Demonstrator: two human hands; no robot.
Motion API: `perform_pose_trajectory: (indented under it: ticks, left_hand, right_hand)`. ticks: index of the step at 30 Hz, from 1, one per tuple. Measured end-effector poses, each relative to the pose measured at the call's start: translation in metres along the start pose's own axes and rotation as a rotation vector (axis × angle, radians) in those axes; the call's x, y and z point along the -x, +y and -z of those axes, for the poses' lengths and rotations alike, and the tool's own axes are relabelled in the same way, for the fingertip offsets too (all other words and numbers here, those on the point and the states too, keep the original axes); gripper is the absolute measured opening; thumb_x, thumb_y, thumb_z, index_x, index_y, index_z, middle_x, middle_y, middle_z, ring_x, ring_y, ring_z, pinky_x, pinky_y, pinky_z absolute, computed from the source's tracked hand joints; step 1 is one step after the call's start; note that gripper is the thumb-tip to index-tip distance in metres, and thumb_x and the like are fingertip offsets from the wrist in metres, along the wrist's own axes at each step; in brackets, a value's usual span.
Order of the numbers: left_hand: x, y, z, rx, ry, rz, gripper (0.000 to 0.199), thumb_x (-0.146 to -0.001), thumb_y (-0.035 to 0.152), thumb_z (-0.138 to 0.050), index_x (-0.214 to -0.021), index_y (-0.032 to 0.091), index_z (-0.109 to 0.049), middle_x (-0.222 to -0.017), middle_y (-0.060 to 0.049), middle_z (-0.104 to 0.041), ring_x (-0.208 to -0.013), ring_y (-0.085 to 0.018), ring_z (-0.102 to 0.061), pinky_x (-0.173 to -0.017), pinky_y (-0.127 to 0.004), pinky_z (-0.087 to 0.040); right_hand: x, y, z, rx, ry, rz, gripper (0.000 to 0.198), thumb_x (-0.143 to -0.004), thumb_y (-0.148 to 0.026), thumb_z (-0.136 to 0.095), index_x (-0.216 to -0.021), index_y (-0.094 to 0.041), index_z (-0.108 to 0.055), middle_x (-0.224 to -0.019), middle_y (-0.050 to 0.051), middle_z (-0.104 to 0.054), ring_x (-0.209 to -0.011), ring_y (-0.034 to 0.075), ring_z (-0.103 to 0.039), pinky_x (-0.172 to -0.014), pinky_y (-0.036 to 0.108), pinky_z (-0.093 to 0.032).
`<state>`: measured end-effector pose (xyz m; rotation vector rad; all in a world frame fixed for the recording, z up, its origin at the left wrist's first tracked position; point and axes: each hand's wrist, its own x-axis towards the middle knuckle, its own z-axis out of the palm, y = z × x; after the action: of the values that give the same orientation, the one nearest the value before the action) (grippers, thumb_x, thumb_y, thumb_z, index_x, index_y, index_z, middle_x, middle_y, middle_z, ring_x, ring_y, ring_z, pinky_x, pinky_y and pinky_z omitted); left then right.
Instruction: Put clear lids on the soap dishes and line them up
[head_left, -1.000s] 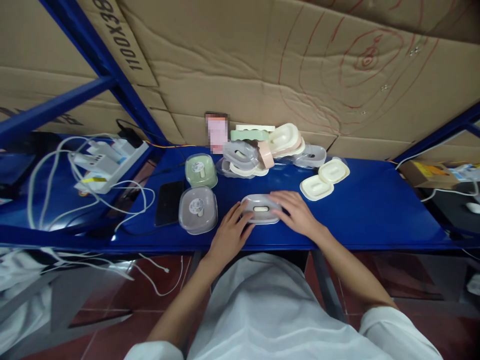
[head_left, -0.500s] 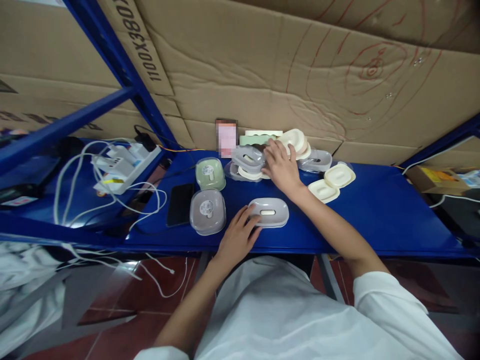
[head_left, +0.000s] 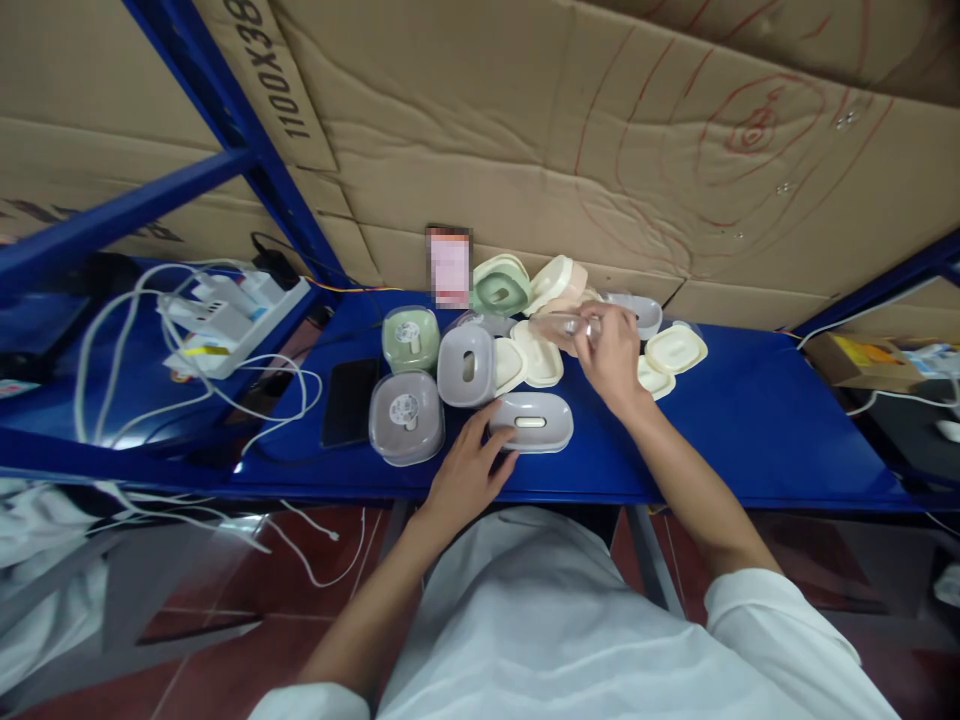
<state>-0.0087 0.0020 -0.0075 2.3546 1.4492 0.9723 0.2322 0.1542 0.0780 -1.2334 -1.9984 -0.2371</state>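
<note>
My left hand [head_left: 472, 455] grips the left end of a grey oval soap dish [head_left: 551, 412] near the front edge, fingers at its rim. A pale, bar-shaped piece sits in the slot in its middle. My right hand [head_left: 611, 350] holds a clear plastic lid [head_left: 555, 325], tilted above the pile. Around it lie a grey dish with an oval hole [head_left: 459, 375], cream oval pieces [head_left: 541, 358], a green dish [head_left: 504, 292] and cream and peach parts [head_left: 559, 282] against the cardboard. Another grey dish [head_left: 646, 315] is partly hidden behind my right hand.
On the left stand a green lidded box [head_left: 410, 340] and a grey lidded box [head_left: 407, 418], beside a black phone [head_left: 350, 402]. A lit screen [head_left: 450, 265] leans on the cardboard. Cream pieces [head_left: 676, 348] lie right. Cables and a power strip [head_left: 255, 325] are far left.
My right hand has moved right and closed on a clear lid. The pile has spread: a grey dish now lies further left and forward, and the green dish is uncovered. My left hand stays on the soap dish.
</note>
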Motion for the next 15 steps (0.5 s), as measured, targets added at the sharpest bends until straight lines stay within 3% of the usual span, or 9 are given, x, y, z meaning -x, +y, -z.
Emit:
perform_pose_trajectory:
  ticks: [5,9,12,15]
  left_hand:
    - [0.001,-0.001,0.003,0.075,-0.021,0.045,0.022,-0.103,0.033,-0.066,-0.123,0.024,-0.066,-0.166,-0.015,-0.042,-0.155,-0.032,-0.046,-0.124,-0.051,-0.049]
    - [0.000,-0.002,0.005,0.140,-0.066,0.050,0.022,-0.103,0.032,-0.068,-0.123,0.024,-0.064,-0.165,-0.012,-0.043,-0.155,-0.030,-0.046,-0.127,-0.049,-0.045]
    - [0.000,-0.003,0.006,0.209,-0.087,0.075,0.044,-0.100,0.032,-0.072,-0.141,0.028,-0.056,-0.164,-0.011,-0.046,-0.154,-0.028,-0.048,-0.128,-0.047,-0.045]
    - [-0.001,-0.004,0.007,0.263,-0.105,0.090,0.070,-0.098,0.032,-0.076,-0.159,0.032,-0.041,-0.166,-0.011,-0.044,-0.155,-0.028,-0.047,-0.129,-0.047,-0.042]
  right_hand:
    - [0.070,0.005,0.022,-0.192,-0.138,0.039,0.037,-0.109,-0.026,-0.035,-0.135,-0.023,-0.062,-0.128,0.015,-0.075,-0.124,0.032,-0.067,-0.111,0.055,-0.049]
    - [0.122,-0.004,0.038,-0.390,-0.282,-0.029,0.035,-0.111,-0.029,-0.040,-0.142,-0.029,-0.058,-0.144,0.012,-0.068,-0.139,0.029,-0.062,-0.117,0.055,-0.049]
    - [0.141,-0.012,0.046,-0.561,-0.421,-0.092,0.035,-0.107,-0.041,-0.059,-0.140,-0.029,-0.054,-0.156,0.014,-0.058,-0.148,0.029,-0.055,-0.118,0.052,-0.051]
    - [0.141,-0.018,0.050,-0.624,-0.512,-0.019,0.037,-0.104,-0.040,-0.066,-0.138,-0.028,-0.055,-0.156,0.015,-0.058,-0.152,0.029,-0.051,-0.122,0.054,-0.048]
